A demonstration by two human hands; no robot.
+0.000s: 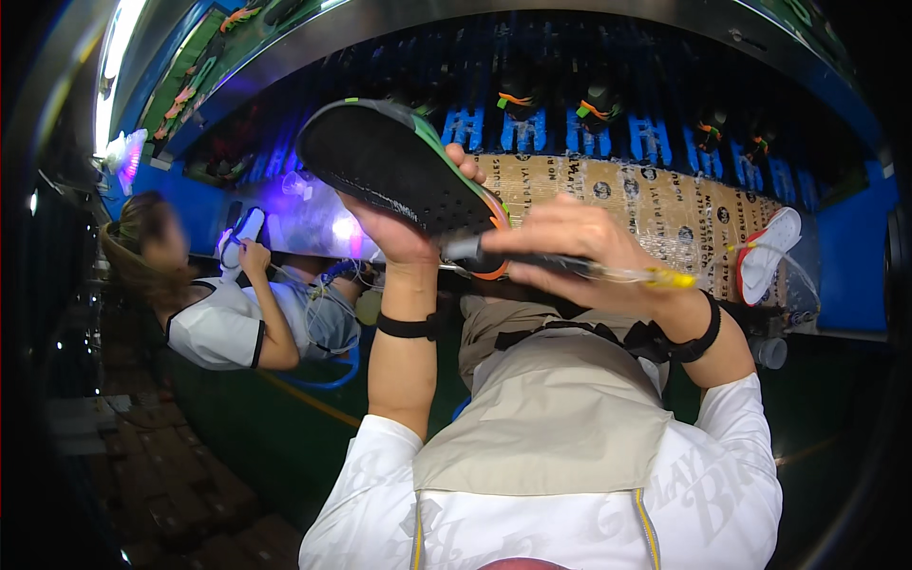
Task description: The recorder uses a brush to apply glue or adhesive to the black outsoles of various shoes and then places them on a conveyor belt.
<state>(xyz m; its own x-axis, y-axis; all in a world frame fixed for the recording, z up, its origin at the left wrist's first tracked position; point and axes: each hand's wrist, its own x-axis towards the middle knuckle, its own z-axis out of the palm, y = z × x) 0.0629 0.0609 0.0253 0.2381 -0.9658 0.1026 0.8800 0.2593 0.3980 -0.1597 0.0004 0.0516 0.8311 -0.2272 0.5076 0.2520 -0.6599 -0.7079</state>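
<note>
My left hand wraps round a shoe upper, held tilted with its black underside toward me and a green and orange edge at the side. My right hand is closed on a dark-handled tool like a glue brush. Its grey tip is smeared by motion and lies at the shoe's near end; whether it touches cannot be made out. A clear tube with a yellow fitting runs from the handle past my right wrist.
Printed cardboard covers the bench ahead. A white sole with a red rim lies at its right end. Beyond, dark shoes with orange tabs stand on blue racks. To the left, a co-worker holds another shoe.
</note>
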